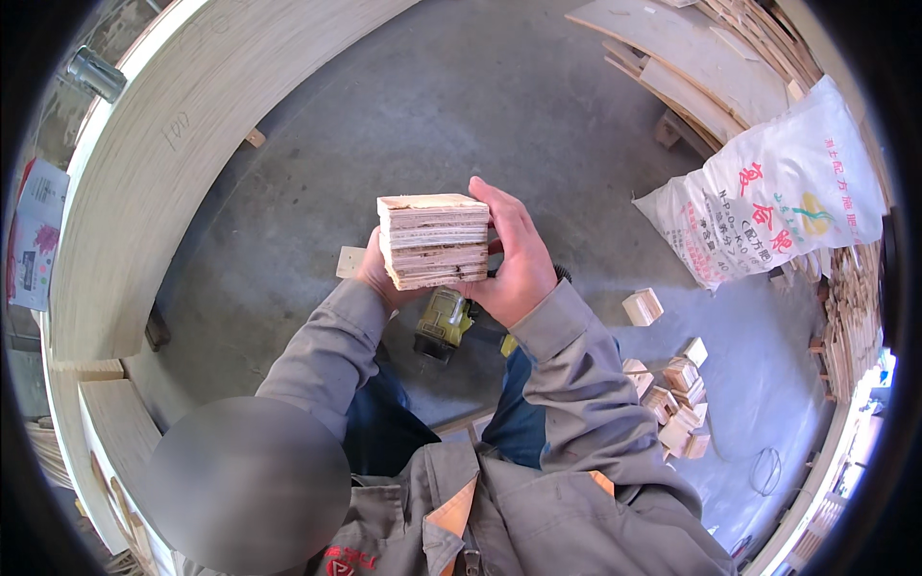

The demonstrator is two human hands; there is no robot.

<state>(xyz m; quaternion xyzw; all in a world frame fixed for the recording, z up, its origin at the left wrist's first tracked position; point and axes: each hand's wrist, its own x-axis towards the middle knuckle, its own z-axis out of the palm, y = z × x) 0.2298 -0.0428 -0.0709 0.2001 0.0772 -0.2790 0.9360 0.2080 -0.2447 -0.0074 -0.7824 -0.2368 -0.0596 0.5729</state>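
Both my hands hold a block of stacked plywood layers (437, 240) in front of me, its striped cut edges facing up toward me. My left hand (380, 271) grips its left side and lower corner, with most of the fingers hidden behind it. On the other side my right hand (520, 252) is wrapped around the block, fingers along the right face and thumb near the bottom edge. Below the block, between my legs, lies a yellow-green power tool (444, 322), partly covered by my hands. A small pale wood piece (351, 261) shows beside my left wrist.
Several small plywood blocks (680, 389) lie heaped on the concrete floor to my right, with one single block (642, 307) apart. A white printed sack (768, 187) leans by stacked boards (696, 58). Large plywood sheets (154, 182) stand at left. A blurred patch covers the lower left.
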